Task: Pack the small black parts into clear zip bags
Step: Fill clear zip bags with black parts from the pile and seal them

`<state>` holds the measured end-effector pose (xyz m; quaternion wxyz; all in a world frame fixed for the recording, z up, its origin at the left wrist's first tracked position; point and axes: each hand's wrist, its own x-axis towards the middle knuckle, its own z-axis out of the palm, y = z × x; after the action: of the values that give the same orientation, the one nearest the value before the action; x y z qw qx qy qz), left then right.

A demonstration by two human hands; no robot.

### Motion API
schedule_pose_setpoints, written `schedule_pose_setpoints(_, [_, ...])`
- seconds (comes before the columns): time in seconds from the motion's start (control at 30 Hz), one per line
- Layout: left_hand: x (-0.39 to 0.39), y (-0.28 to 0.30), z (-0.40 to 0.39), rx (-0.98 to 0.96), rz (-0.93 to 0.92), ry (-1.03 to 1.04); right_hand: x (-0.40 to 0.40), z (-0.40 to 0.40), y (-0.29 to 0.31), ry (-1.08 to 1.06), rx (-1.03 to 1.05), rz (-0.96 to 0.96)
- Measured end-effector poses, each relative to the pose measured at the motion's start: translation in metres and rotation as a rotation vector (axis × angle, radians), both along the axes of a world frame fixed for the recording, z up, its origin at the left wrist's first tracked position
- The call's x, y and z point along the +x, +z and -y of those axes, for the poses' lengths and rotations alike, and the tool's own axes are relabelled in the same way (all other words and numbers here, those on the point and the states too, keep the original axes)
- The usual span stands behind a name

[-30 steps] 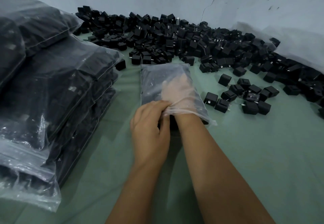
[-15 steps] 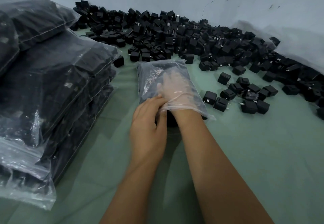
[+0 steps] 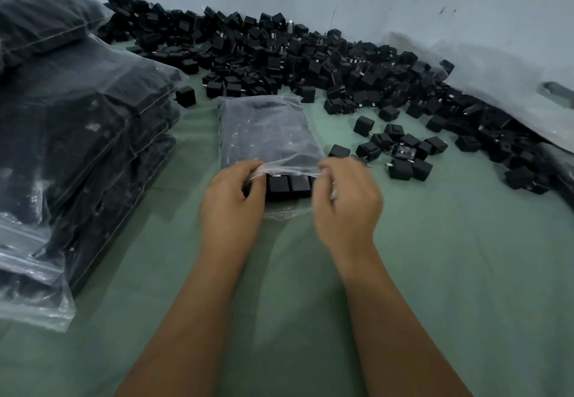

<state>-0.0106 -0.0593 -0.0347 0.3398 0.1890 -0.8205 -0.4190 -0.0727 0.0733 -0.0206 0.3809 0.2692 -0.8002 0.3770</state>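
Observation:
A clear zip bag [image 3: 264,129] full of small black parts lies flat on the green cloth in front of me, its open mouth towards me. A row of black parts [image 3: 287,186] shows at the mouth. My left hand [image 3: 231,207] pinches the left end of the bag's upper lip. My right hand [image 3: 346,204] pinches the right end of the same lip. The lip is stretched between both hands, a little above the parts. A big heap of loose black parts [image 3: 310,58] lies behind and to the right of the bag.
A tall stack of filled zip bags [image 3: 77,148] stands at the left. A small cluster of loose parts [image 3: 400,154] lies right of the bag. A pale wall [image 3: 435,2] closes the back, with crumpled plastic sheet [image 3: 512,86] at the right.
My right hand has come out of the bag and now pinches the right end of its lip. My left hand has shifted to the left end of the lip.

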Motion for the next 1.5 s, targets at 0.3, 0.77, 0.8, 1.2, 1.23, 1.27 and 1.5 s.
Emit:
schedule_pose_setpoints(0.3, [0.002, 0.001, -0.003, -0.034, 0.061, 0.02, -0.048, -0.034, -0.015, -0.095, -0.258, 0.806])
schedule_pose_setpoints(0.77, [0.001, 0.002, -0.002, -0.031, 0.055, 0.01, -0.045, -0.035, -0.017, -0.189, -0.198, 0.718])
schedule_pose_setpoints(0.8, [0.001, 0.001, -0.002, -0.034, 0.057, 0.01, -0.046, -0.036, -0.018, -0.185, -0.174, 0.714])
schedule_pose_setpoints(1.2, [-0.003, 0.0, 0.002, 0.041, 0.069, 0.013, -0.013, -0.026, -0.002, -0.229, -0.582, 0.594])
schedule_pose_setpoints(1.23, [-0.003, 0.0, 0.002, 0.071, 0.055, 0.005, -0.005, -0.022, -0.001, -0.177, -0.572, 0.58])
schedule_pose_setpoints(1.27, [-0.002, 0.0, 0.002, 0.088, 0.039, -0.004, 0.005, -0.016, -0.002, -0.115, -0.543, 0.57])
schedule_pose_setpoints(1.5, [0.002, 0.003, -0.002, -0.03, -0.089, -0.046, 0.033, 0.014, -0.01, 0.072, -0.022, 0.394])
